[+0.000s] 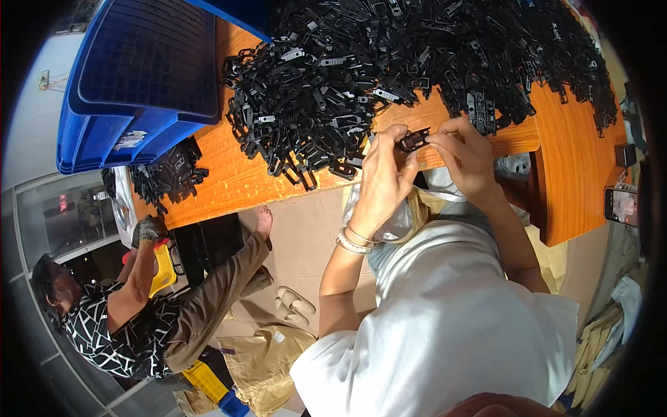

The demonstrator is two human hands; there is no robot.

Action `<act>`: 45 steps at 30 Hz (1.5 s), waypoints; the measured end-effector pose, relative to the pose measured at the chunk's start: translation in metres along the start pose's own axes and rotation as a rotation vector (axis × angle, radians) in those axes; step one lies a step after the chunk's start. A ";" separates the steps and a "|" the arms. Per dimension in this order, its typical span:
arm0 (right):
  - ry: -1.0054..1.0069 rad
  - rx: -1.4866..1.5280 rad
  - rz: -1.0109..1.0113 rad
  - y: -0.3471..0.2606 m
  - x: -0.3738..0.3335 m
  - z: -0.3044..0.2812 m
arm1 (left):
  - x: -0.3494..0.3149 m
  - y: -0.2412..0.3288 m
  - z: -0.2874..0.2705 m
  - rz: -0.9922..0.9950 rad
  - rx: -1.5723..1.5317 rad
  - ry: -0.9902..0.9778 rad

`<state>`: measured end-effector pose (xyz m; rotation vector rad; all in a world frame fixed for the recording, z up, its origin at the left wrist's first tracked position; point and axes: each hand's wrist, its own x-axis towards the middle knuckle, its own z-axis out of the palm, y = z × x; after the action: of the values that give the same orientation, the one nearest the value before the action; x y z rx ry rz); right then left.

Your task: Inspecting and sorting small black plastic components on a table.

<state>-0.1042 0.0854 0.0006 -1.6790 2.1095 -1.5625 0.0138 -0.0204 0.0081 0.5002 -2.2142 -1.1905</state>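
Between my two hands, just over the table's near edge, is a small black plastic part [415, 141] with an open frame shape. My left hand [386, 174] pinches its left end between thumb and fingers; bracelets circle that wrist. At its right end, the fingertips of my right hand [467, 156] close on it. Beyond my hands, a big heap of similar black plastic parts [313, 90] covers much of the wooden table [236, 187].
A blue crate [146, 62] stands at the table's left, with a smaller heap of black parts [170, 170] below it. A co-worker [125, 306] in a patterned shirt sits at the left. A phone [620, 206] is at the far right. Slippers [294, 306] and brown sacks [260, 361] lie on the floor.
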 end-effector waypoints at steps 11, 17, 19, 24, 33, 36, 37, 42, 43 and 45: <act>-0.146 0.148 0.095 -0.004 -0.003 -0.004 | 0.001 0.007 0.007 0.066 -0.045 -0.008; -0.077 0.513 0.498 0.006 -0.016 -0.012 | 0.015 0.006 0.023 0.272 0.045 -0.097; 0.031 0.452 0.549 0.016 -0.022 -0.014 | 0.032 0.009 0.027 0.132 -0.095 -0.105; 0.299 0.556 0.676 0.018 -0.025 -0.018 | 0.093 -0.020 0.044 0.131 0.446 0.158; 0.332 0.626 0.726 0.024 -0.023 -0.025 | 0.091 -0.032 0.047 0.158 0.560 0.205; 0.276 0.638 0.754 0.020 -0.020 -0.024 | 0.098 -0.027 0.049 0.115 0.518 0.186; 0.250 0.647 0.746 0.018 -0.019 -0.023 | 0.102 -0.030 0.051 0.108 0.563 0.168; 0.284 0.682 0.802 0.020 -0.021 -0.029 | 0.096 -0.033 0.057 0.194 0.559 0.272; 0.290 0.664 0.811 0.020 -0.022 -0.030 | 0.095 -0.033 0.057 0.192 0.558 0.270; 0.293 0.645 0.794 0.019 -0.019 -0.032 | 0.093 -0.034 0.056 0.177 0.554 0.298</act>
<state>-0.1276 0.1193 -0.0071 -0.3605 1.7095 -1.9131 -0.0915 -0.0559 -0.0170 0.6337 -2.2476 -0.3681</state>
